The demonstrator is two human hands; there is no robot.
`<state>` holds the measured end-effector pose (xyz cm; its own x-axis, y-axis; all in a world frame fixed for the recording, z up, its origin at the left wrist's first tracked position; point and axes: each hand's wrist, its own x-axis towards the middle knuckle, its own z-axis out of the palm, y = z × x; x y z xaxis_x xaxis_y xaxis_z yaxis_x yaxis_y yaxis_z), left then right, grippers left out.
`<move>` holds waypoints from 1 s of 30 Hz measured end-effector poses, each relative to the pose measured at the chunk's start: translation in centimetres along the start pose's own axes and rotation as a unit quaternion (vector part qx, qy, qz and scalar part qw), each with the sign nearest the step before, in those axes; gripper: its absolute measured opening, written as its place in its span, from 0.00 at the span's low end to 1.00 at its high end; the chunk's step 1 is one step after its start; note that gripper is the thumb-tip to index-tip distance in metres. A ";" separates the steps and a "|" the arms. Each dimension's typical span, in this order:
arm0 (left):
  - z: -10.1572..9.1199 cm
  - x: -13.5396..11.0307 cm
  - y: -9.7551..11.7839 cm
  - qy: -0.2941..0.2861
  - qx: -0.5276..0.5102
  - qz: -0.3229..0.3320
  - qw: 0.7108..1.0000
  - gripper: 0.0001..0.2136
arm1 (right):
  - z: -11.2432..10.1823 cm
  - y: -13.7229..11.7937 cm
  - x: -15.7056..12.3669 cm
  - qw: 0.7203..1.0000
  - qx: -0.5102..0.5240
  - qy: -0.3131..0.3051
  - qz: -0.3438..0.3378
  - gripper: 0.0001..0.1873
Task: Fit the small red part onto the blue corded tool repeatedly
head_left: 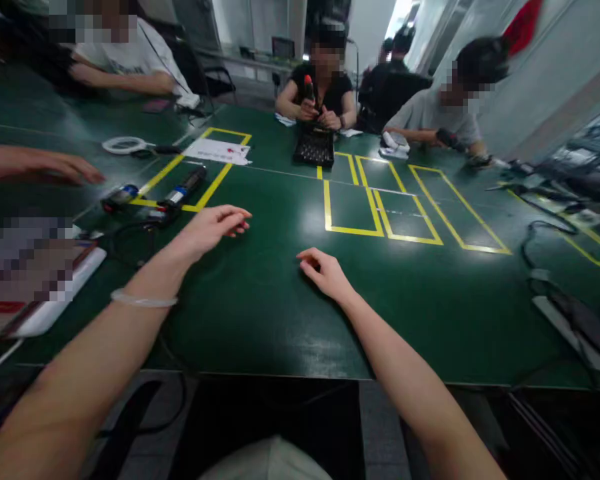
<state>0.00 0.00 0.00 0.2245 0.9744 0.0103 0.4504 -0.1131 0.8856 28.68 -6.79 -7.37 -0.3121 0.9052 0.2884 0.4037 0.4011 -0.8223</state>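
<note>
The left hand [215,223] and right hand [326,272] were held apart at a green table [280,320], fingers loosely curled, gripping nothing visible. A dark cylindrical tool [184,189], the nearer of 2, lay just beyond the left hand. It looked like a pause; any grasp called for spreading the fingers. Printing on a white sheet [215,151] was illegible

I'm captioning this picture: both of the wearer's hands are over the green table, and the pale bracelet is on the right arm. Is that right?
Not quite: the head view shows the pale bracelet on the left arm. The left hand and right hand are indeed over the green table.
</note>
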 end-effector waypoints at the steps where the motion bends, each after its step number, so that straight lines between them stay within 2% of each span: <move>1: 1.1 -0.4 0.6 -0.048 -0.011 0.005 0.999 0.22 | 0.0 0.0 0.0 1.000 0.015 0.002 0.002 0.12; 4: 4.0 -1.4 1.8 -0.164 -0.046 0.011 0.985 0.22 | 0.1 -0.1 0.1 0.998 0.057 -0.003 0.001 0.13; 6: 5.6 -1.9 1.6 -0.218 -0.073 0.004 0.973 0.22 | 0.2 -0.3 0.1 0.996 0.087 -0.017 -0.006 0.15; 9: 7.0 -2.4 0.7 -0.280 -0.093 -0.002 0.956 0.22 | 0.4 -0.7 0.0 0.993 0.104 -0.048 -0.025 0.17; 12: 7.5 -2.5 -0.1 -0.310 -0.090 0.005 0.947 0.23 | 0.4 -0.9 -0.1 0.993 0.093 -0.071 -0.030 0.10; 15: 7.6 -2.5 -0.2 -0.303 -0.077 0.019 0.950 0.24 | 0.4 -0.8 0.0 0.991 0.119 -0.064 0.011 0.09; 17: 7.6 -2.5 0.0 -0.270 -0.042 0.053 0.961 0.23 | 0.4 -0.5 0.2 0.984 0.161 -0.048 0.053 0.12; 20: 7.8 -2.7 0.4 -0.201 0.052 0.133 0.969 0.16 | 0.4 -0.1 0.5 0.973 0.209 -0.042 0.092 0.16; 22: 7.8 -2.8 0.6 -0.179 0.096 0.166 0.965 0.12 | 0.5 0.0 0.6 0.970 0.218 -0.045 0.097 0.16; 26: 7.9 -2.9 0.8 -0.168 0.096 0.143 0.971 0.14 | 0.7 -0.1 0.4 0.976 0.202 -0.035 0.073 0.14; 30: 7.9 -2.7 0.5 -0.174 0.075 0.089 0.978 0.17 | 0.7 -0.5 0.0 0.993 0.115 -0.023 0.009 0.14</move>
<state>6.44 -4.21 -3.24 0.5792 0.8149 -0.0227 0.4924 -0.3276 0.8064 27.82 -7.07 -7.27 -0.3475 0.9026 0.2541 0.2043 0.3374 -0.9189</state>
